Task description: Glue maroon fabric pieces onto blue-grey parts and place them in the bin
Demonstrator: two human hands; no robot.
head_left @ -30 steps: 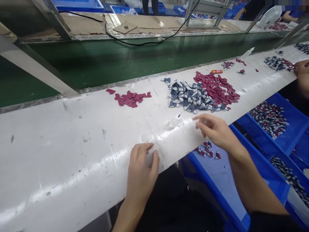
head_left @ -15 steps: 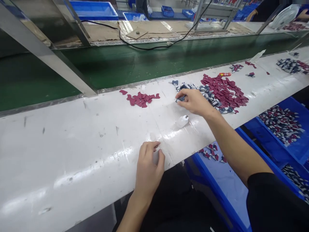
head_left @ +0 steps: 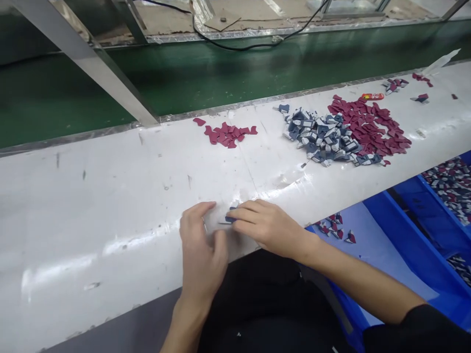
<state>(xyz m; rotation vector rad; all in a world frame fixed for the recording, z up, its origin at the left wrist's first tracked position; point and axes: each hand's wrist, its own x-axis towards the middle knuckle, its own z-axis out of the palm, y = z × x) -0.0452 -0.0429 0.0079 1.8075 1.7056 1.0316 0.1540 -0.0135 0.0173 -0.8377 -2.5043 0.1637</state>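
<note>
My right hand [head_left: 270, 225] is closed on a small dark-blue plastic part [head_left: 230, 215] with a light edge, low over the near side of the white table. Just left of it is my left hand [head_left: 200, 245], thumb and fingers apart in a curve facing the part, with nothing plainly held. Farther right and back lies a heap of similar blue-and-white parts [head_left: 320, 135]. Flat maroon pieces [head_left: 371, 127] spread against that heap's right side. A smaller group of maroon pieces [head_left: 228, 133] lies ahead of my hands. Between hands and heap rests a small white bottle [head_left: 290, 177] with a dark tip.
The white table [head_left: 128, 196] runs across, with a green strip [head_left: 228, 68] behind it. A slanted metal post [head_left: 91, 63] stands at back left. Blue bins [head_left: 390, 235] below the right edge hold blue-and-maroon parts. A red-yellow wrapped item [head_left: 373, 96] lies beside the maroon pieces.
My right hand has come from the blue-and-white heap towards my left hand, carrying a blue part. My left hand has opened wider. The view has tipped down and shifted left.
</note>
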